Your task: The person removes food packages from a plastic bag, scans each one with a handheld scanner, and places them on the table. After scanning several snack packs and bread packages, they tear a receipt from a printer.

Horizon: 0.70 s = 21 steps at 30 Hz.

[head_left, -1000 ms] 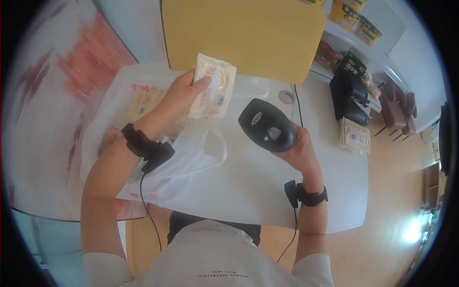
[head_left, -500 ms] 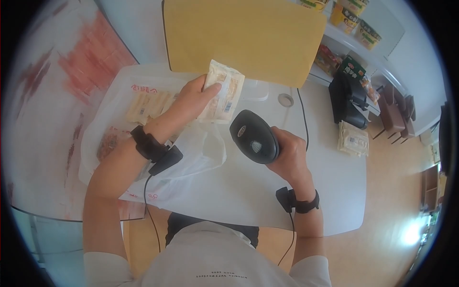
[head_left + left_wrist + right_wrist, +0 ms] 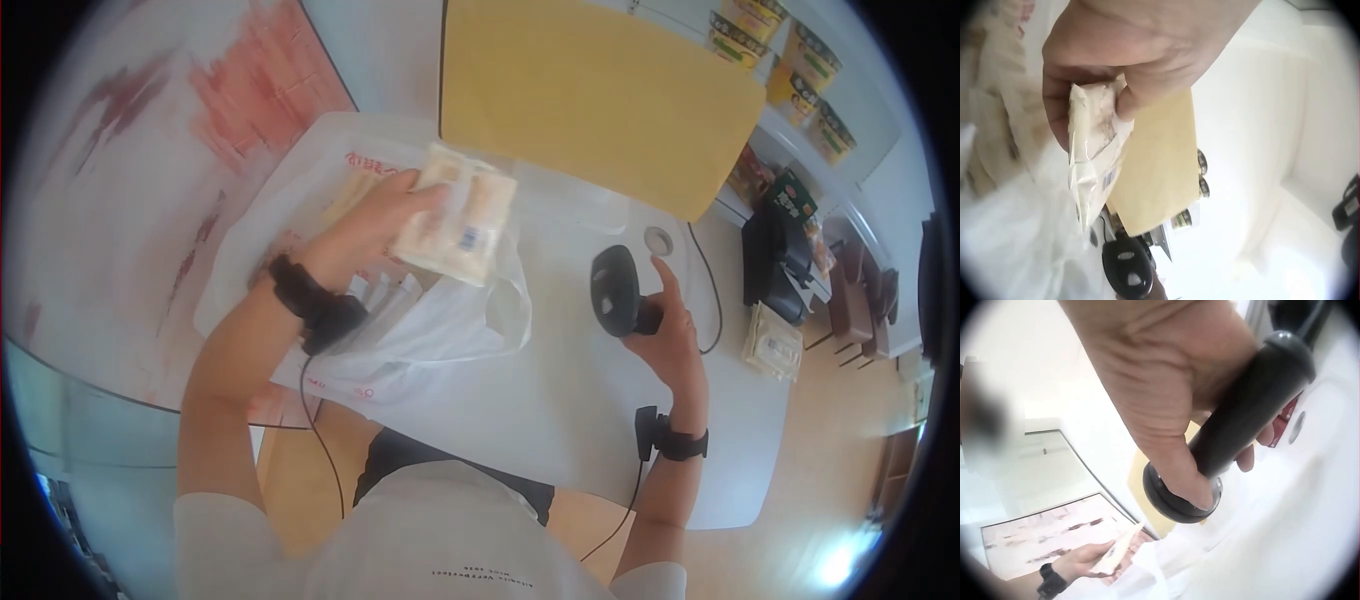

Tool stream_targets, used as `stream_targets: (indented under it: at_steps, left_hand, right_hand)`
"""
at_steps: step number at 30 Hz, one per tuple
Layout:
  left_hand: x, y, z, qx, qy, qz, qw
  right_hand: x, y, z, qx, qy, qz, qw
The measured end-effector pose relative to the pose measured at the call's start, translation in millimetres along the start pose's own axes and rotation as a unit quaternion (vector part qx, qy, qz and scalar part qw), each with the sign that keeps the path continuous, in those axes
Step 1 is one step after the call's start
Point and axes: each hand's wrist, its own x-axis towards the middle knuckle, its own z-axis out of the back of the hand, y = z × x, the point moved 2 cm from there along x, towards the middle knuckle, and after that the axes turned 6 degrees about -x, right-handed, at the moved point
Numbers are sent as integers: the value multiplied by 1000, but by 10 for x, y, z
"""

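Observation:
My left hand [image 3: 375, 220] pinches a pale, clear-wrapped food packet [image 3: 480, 215] between thumb and fingers. A barcode sticker shows on its face in the head view. The packet hangs over a white plastic bag [image 3: 470, 320] with red print. In the left wrist view the packet [image 3: 1094, 150] is seen edge-on under the thumb. My right hand [image 3: 672, 335] grips a black barcode scanner [image 3: 613, 290] by its handle, with one finger sticking out straight in the head view. The right wrist view shows the handle [image 3: 1250, 403] lying across the palm.
Behind the table stands a yellow board [image 3: 600, 95]. A tape roll [image 3: 657, 240] lies near a black cable. To the right are a black machine [image 3: 775, 255] and more pale packets [image 3: 773, 343] at the table edge. Shelves beyond hold cup noodles [image 3: 797, 95].
The head view has turned left, so the scene sits further right. My left hand has carried the packet left, over the bag. The scanner and packet are further apart.

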Motion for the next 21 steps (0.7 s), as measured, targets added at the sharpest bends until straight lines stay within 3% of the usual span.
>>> stream_targets:
  at_steps: [3,6,7,9,12,16,18,19,21]
  left_hand:
    - [-139,96,736,-33,-37,51,997]
    - [-190,165,1453,-21,-73,63,995]
    - [-179,144,1510,-20,-73,63,995]
    - [-147,124,1648,103,-169,92,976]
    - [121,322,1834,172,-182,69,966]
    - [422,451,1759,127,-152,78,977]
    - [534,528,1792,285,-171,49,942]
    - [578,622,1866,285,-171,50,942]
    - [641,730,1998,537,-156,-44,828]
  right_hand:
    - [66,-272,-46,-66,-9,-61,996]
    - [102,-414,-68,-157,-28,-57,986]
    - [110,-452,-75,-151,-24,-66,986]
    - [116,-499,-90,-137,-23,-71,988]
    - [119,-549,-112,-122,-21,-75,989]
    - [97,-536,-104,-124,-23,-80,989]
    - [95,-512,-94,-127,-19,-83,988]
    - [94,-508,-97,-130,-14,-86,988]
    - [93,-509,-106,-131,-13,-70,989]
